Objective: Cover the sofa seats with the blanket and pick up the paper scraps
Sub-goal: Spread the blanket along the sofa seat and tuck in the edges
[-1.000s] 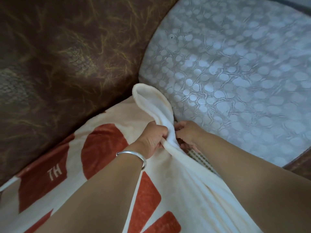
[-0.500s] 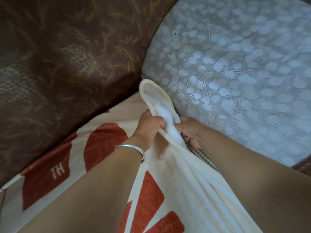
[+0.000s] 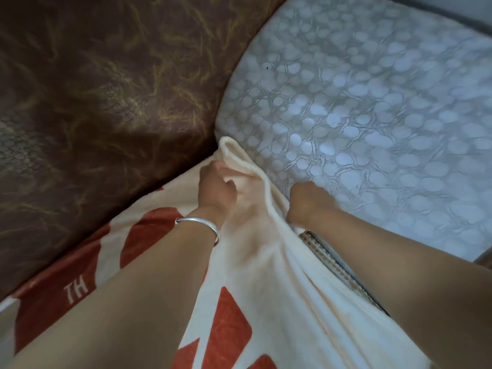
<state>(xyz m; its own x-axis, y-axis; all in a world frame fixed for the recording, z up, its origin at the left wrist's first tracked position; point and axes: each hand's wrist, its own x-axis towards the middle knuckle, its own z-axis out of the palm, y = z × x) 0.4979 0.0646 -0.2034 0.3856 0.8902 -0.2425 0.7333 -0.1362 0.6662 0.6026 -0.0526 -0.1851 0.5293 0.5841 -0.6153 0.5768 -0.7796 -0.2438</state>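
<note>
Blanket (image 3: 261, 262): corner now pushed deeper beside grey cushion (image 3: 372, 129); left hand (image 3: 217, 189) pinching its fold, right hand (image 3: 306, 201) moved apart at hem (grip hidden, cannot tell). This end judged nearly covered; paper scraps unseen.

The blanket (image 3: 266, 262) is soft matt fleece cloth, a little fuzzy. The sofa back (image 3: 106, 102) looks like brown leather or imitation, with faint sheen and fine cracked grain. The pale grey cushion (image 3: 359, 115) is embossed in round bumps and slightly shiny. The bracelet (image 3: 198, 222) is smooth polished metal. The strip (image 3: 327, 259) beside the blanket edge seems to be rough woven mesh.
</note>
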